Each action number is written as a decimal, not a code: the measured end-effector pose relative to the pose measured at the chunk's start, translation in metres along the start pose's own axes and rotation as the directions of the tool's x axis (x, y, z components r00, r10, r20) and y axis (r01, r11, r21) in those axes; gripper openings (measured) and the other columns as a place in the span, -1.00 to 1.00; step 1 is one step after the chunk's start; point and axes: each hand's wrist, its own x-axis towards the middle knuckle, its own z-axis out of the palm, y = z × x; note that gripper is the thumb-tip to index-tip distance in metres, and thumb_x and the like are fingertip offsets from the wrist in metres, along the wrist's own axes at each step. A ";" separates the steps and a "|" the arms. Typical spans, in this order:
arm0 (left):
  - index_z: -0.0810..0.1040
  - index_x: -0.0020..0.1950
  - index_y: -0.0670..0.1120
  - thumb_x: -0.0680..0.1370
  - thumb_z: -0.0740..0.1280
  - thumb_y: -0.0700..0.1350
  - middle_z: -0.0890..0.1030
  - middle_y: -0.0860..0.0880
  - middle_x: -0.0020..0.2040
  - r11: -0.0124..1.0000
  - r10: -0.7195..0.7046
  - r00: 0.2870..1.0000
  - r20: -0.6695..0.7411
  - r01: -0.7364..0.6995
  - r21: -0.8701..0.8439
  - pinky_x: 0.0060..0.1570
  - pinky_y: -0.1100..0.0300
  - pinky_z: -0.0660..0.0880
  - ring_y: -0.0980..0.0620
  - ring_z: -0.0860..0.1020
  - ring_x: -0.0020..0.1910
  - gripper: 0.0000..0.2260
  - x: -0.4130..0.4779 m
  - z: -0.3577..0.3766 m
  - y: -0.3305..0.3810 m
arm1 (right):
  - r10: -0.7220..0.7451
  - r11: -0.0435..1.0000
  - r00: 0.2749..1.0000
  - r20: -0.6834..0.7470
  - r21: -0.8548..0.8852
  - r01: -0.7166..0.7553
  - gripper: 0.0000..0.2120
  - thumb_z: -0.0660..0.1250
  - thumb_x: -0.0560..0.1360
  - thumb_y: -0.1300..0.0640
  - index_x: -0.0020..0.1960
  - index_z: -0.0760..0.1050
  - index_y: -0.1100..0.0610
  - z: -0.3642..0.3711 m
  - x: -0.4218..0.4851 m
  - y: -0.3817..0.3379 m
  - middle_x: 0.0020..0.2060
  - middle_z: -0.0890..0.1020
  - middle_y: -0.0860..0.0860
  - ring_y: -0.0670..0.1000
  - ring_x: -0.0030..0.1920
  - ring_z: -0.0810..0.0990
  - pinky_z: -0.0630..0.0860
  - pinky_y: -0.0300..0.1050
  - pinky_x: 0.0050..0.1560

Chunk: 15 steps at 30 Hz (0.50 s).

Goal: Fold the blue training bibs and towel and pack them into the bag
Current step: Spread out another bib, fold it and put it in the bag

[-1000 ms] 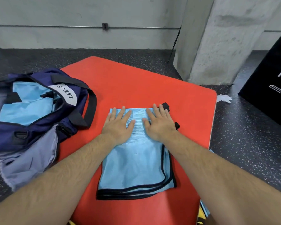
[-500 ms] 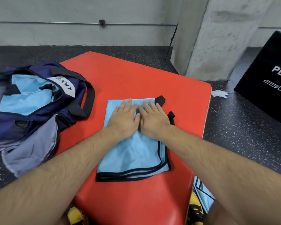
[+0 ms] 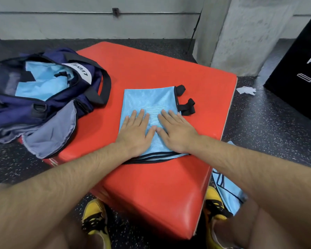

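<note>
Left hand [image 3: 135,133] and right hand [image 3: 176,133] flat, fingers spread, thumbs touching.

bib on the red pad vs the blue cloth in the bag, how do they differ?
The pad bib lies flat, a neat folded rectangle; the bag cloth sits creased and uneven inside the bag. The left hand and right hand press flat on the pad bib; nothing touches the bag cloth. Both are light blue with black trim.

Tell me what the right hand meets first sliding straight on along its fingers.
Looks free: the right hand would cross more blue bib, then bare red pad. The black straps lie to its right, the bag well left.
</note>
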 end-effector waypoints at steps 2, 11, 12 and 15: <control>-0.05 0.64 -0.03 0.67 -0.07 0.21 -0.15 -0.01 0.64 1.000 0.031 1.000 -0.003 -0.031 0.006 0.54 0.03 -0.27 0.00 -0.23 0.60 -0.40 -0.012 0.001 0.000 | -0.035 0.999 0.999 -0.011 -0.017 0.035 -0.41 -0.05 0.69 -0.13 0.63 0.01 0.13 0.000 -0.008 0.005 0.62 0.00 0.05 0.05 0.61 -0.11 -0.25 -0.05 0.56; -0.12 0.64 0.06 0.61 -0.09 0.33 -0.19 0.11 0.62 0.974 0.224 0.973 0.053 -0.225 0.003 0.56 -0.01 -0.23 0.09 -0.28 0.58 -0.33 -0.058 -0.002 -0.007 | -0.193 0.981 0.981 0.012 -0.031 0.194 -0.40 -0.05 0.68 -0.14 0.63 -0.05 0.08 -0.003 -0.052 -0.004 0.62 -0.08 -0.03 -0.05 0.60 -0.21 -0.26 -0.09 0.57; -0.14 0.63 0.10 0.58 -0.13 0.38 -0.21 0.13 0.62 0.973 0.227 0.971 0.072 -0.230 0.023 0.56 -0.03 -0.22 0.09 -0.30 0.57 -0.31 -0.060 -0.001 -0.011 | -0.201 0.979 0.978 0.045 -0.027 0.203 -0.37 -0.08 0.66 -0.21 0.64 -0.07 0.06 -0.001 -0.055 0.001 0.62 -0.09 -0.05 -0.06 0.59 -0.22 -0.25 -0.08 0.58; -0.20 0.61 0.18 0.51 -0.17 0.48 -0.27 0.16 0.60 0.960 0.260 0.959 0.114 -0.269 0.071 0.56 -0.04 -0.22 0.10 -0.35 0.56 -0.25 -0.064 -0.001 -0.023 | -0.262 0.962 0.958 0.114 -0.048 0.269 -0.27 -0.18 0.58 -0.35 0.64 -0.13 -0.01 -0.001 -0.062 0.017 0.61 -0.14 -0.08 -0.08 0.58 -0.26 -0.20 -0.05 0.59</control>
